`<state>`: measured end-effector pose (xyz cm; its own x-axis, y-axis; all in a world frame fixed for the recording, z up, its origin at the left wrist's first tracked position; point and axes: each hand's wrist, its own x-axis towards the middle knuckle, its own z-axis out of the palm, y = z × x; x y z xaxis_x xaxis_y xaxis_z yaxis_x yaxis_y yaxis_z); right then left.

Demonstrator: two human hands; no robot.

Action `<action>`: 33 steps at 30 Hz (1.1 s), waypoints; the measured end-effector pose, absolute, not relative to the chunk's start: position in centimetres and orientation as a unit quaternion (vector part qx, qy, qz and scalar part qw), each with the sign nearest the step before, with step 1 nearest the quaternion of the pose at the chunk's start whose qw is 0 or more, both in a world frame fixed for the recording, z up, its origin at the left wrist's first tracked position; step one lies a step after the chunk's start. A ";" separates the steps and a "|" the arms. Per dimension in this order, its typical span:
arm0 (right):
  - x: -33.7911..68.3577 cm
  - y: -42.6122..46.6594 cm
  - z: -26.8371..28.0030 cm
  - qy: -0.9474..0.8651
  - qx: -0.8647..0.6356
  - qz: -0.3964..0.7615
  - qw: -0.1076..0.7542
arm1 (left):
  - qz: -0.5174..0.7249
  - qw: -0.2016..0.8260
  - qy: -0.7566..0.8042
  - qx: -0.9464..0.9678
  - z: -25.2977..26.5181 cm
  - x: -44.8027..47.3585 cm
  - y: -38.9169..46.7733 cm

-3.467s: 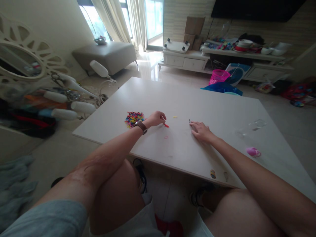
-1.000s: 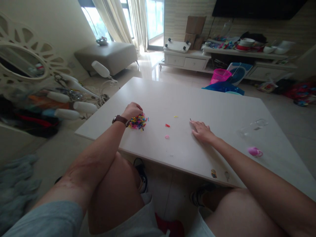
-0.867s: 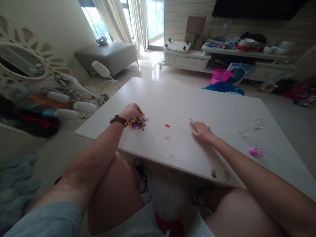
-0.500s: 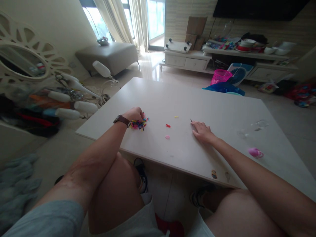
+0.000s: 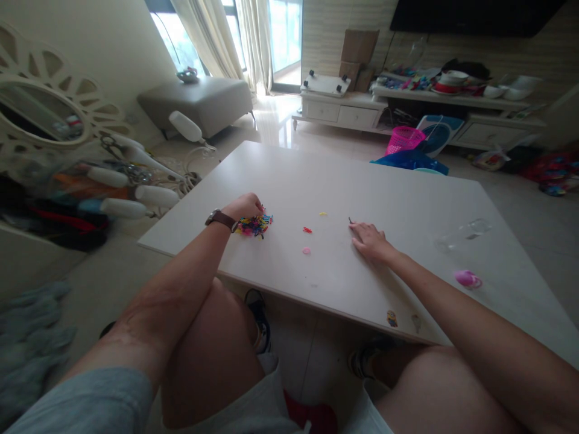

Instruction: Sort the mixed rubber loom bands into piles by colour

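Note:
My left hand (image 5: 246,206), with a brown-strapped watch at the wrist, bends down at the far edge of a pile of small multicoloured bands (image 5: 254,226). Its fingertips are pinched together, and what lies between them is too small to make out. Across the white table (image 5: 289,181), my right hand (image 5: 370,240) rests flat with fingers stretched out. A small dark piece (image 5: 350,220) lies at its fingertips. Between the hands sit a red bunch of bands (image 5: 307,229), a pink one (image 5: 306,251) and a yellow one (image 5: 322,214), set apart from each other.
A clear plastic bottle (image 5: 465,235) lies on the table's right side, with a pink-purple cap-like object (image 5: 468,279) nearer me. A minion sticker (image 5: 391,319) is at the front edge. White lamp shades (image 5: 158,196) stand close to the table's left side.
My left hand has lifted slightly and shifted away from me, uncovering more of the pile. My right hand stays where it was.

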<state>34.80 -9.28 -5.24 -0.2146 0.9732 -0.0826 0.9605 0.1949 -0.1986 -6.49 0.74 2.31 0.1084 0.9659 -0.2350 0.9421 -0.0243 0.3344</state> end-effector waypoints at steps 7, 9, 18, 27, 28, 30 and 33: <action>34.8 -9.3 -5.1 -0.773 -0.626 0.100 0.026 | 0.078 0.205 0.655 0.723 2.7 -6.5 0.5; 34.7 -9.4 -5.0 -0.771 -0.629 0.098 0.025 | 0.083 0.205 0.654 0.723 2.8 -6.5 0.4; 34.6 -9.4 -4.9 -0.769 -0.630 0.106 0.023 | 0.093 0.223 0.647 0.723 2.7 -6.5 0.4; 34.6 -9.5 -4.9 -0.770 -0.628 0.108 0.031 | 0.093 0.231 0.643 0.724 2.8 -6.5 0.3; 34.6 -9.5 -4.9 -0.770 -0.628 0.107 0.032 | 0.091 0.233 0.644 0.723 2.8 -6.5 0.3; 34.6 -9.5 -4.9 -0.770 -0.628 0.106 0.032 | 0.090 0.232 0.645 0.722 2.8 -6.5 0.3; 34.6 -9.4 -4.9 -0.769 -0.629 0.108 0.034 | 0.094 0.222 0.645 0.725 2.6 -6.6 0.5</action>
<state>34.58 -9.42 -4.91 -0.2075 0.9746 -0.0843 0.9600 0.1863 -0.2090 -6.58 0.50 2.61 0.1505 0.9771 -0.1501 0.8932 -0.0693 0.4442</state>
